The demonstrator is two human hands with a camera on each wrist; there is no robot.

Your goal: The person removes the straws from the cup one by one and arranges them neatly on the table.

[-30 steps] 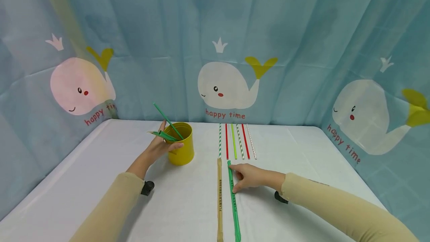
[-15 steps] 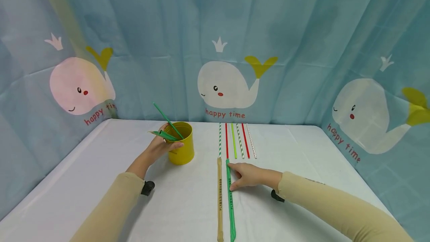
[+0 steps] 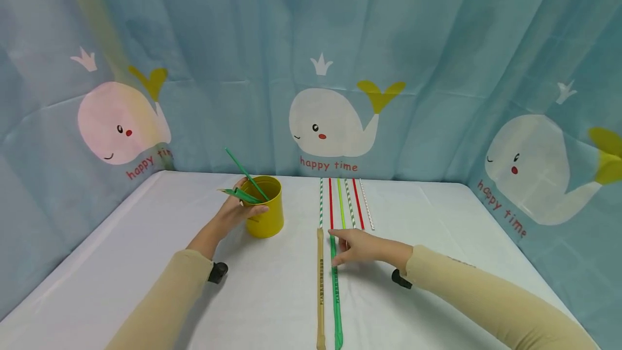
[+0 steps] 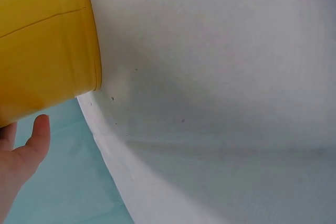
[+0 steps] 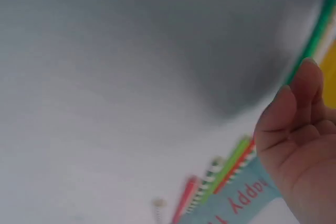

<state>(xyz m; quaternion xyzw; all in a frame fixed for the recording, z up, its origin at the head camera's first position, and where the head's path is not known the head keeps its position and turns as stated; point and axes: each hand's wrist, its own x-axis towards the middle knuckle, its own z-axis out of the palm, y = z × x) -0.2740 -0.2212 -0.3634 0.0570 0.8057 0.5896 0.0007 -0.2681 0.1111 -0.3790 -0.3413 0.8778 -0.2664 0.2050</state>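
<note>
Green wrapped straw (image 3: pixel 336 296): it could have gone crooked, I think, if the pointing finger of the right hand (image 3: pixel 357 246) had pushed the top end harder than the thumb pushed lower down.
Red straw (image 3: pixel 332 204): it lay just at that fingertip, so a slip might have knocked it sideways.
Yellow bucket (image 3: pixel 273 216): it could have tipped if the left hand (image 3: pixel 232 214) had tugged it, and then the tall green straw (image 3: pixel 243 169) leaning in it might have dropped out.
Left hand: its thumb and fingers held the bucket round the near side (a snug hug, by the look of it).
Right hand: its finger and thumb were apart and seemed to touch the green wrapped straw; I could not tell how hard.
Where the green wrapped straw was: from the right fingertip back past the right thumb, well apart from the left hand.
Tan wrapped straw (image 3: pixel 320 290): just beside the green one, on the left hand's side.
</note>
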